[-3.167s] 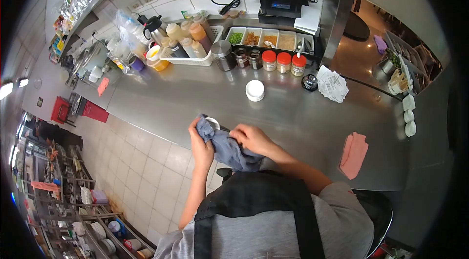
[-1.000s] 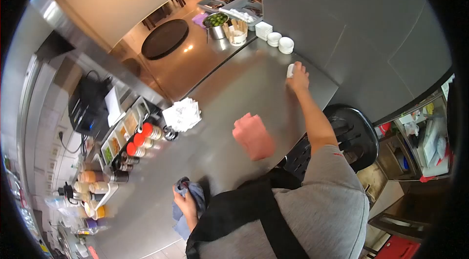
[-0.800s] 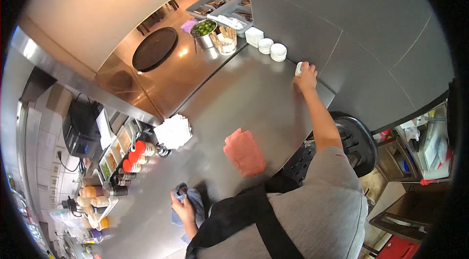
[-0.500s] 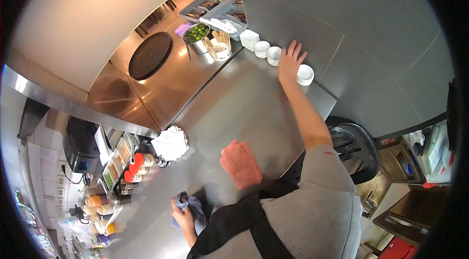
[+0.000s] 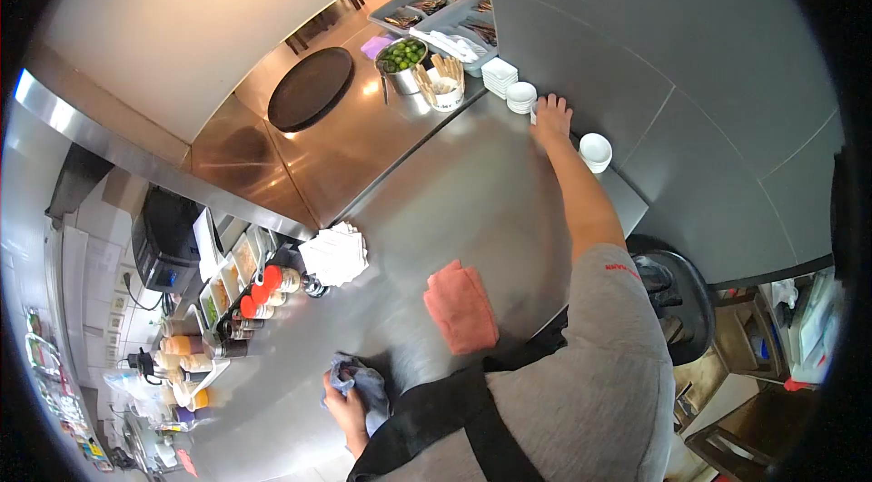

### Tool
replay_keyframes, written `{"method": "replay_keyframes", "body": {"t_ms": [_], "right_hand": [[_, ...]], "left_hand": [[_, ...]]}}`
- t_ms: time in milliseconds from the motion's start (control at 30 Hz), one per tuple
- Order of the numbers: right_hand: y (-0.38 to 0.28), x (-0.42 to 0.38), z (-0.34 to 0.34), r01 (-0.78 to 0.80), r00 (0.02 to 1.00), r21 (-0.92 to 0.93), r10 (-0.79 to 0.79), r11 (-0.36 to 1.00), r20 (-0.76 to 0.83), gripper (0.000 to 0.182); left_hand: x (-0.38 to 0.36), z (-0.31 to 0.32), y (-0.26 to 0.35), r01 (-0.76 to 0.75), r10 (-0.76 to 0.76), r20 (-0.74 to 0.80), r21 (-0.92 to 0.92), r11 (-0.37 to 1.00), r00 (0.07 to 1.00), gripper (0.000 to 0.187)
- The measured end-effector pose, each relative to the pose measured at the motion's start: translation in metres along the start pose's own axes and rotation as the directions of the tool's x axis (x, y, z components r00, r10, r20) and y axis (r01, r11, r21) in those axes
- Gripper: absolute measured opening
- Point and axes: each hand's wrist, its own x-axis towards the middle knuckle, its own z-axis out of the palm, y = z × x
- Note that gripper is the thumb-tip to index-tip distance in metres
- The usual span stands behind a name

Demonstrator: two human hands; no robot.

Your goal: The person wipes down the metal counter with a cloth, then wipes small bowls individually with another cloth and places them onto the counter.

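My right hand (image 5: 551,119) reaches across the steel counter to the wall, its fingers closed around a stack of small white bowls (image 5: 534,116) that it mostly hides. Beside it on the far side stand another stack of round white bowls (image 5: 520,97) and a pile of square white dishes (image 5: 500,76). A third round stack (image 5: 595,151) sits nearer to me along the wall. Close to my body, my left hand (image 5: 344,409) grips a crumpled blue-grey cloth (image 5: 365,384) on the counter. A folded pink cloth (image 5: 460,308) lies between my arms.
White folded napkins (image 5: 334,254) lie at the counter's left edge, beside red-lidded jars (image 5: 272,280). Beyond the counter seam are a cup of wooden sticks (image 5: 444,87), a pot of green limes (image 5: 401,55), a round dark tray (image 5: 311,89) and grey cutlery bins (image 5: 436,0).
My right hand has moved from the gap between two bowl stacks onto the middle stack, and its fingers have drawn in. My left hand stays on the cloth. The view has shifted slightly.
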Motion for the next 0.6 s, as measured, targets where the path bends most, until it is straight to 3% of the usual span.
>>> {"method": "replay_keyframes", "body": {"t_ms": [100,200,233,267,300,367,400,500,533,600], "right_hand": [[-0.004,-0.017,0.003,-0.101,0.994,0.252,0.086,0.963,0.071,0.068],[-0.017,-0.040,0.005,-0.136,0.986,0.321,0.095,0.937,0.140,0.066],[-0.028,-0.050,0.008,-0.042,0.991,0.316,0.000,0.948,0.132,0.067],[-0.038,-0.058,0.017,0.065,0.986,0.315,-0.109,0.947,0.125,0.068],[-0.059,-0.071,0.019,0.177,0.968,0.318,-0.224,0.931,0.117,0.069],[-0.112,-0.111,0.023,0.317,0.928,0.351,-0.365,0.881,0.078,0.069],[-0.138,-0.137,0.020,0.381,0.901,0.367,-0.429,0.849,0.057,0.070],[-0.222,-0.224,0.009,0.558,0.717,0.539,-0.694,0.631,0.071,0.070],[-0.273,-0.289,0.000,0.629,0.590,0.563,-0.801,0.536,0.105,0.072],[-0.313,-0.356,-0.011,0.656,0.451,0.612,-0.880,0.441,0.150,0.073]], "left_hand": [[-0.005,0.001,-0.008,-0.011,0.011,-0.010,-0.014,1.000,1.000,0.023],[-0.007,0.007,-0.012,0.003,-0.004,-0.004,-0.060,0.998,1.000,0.026],[-0.008,0.008,-0.013,-0.051,0.050,-0.014,-0.059,0.997,0.999,0.037],[-0.007,0.005,-0.014,0.119,-0.122,0.064,0.048,0.992,0.991,0.046],[-0.005,0.009,-0.019,-0.033,0.034,-0.019,0.019,0.999,0.999,0.050],[-0.008,0.002,-0.014,0.082,-0.083,0.012,0.017,0.996,0.997,0.049],[-0.009,0.001,-0.017,-0.006,0.005,-0.049,-0.020,1.000,0.999,0.041],[-0.015,-0.015,-0.014,0.080,-0.096,-0.132,-0.122,0.989,0.986,0.021],[-0.030,-0.028,-0.033,0.150,-0.188,-0.225,-0.175,0.973,0.956,0.029],[-0.041,-0.037,-0.059,0.219,-0.310,-0.341,-0.281,0.934,0.887,0.048]]}}
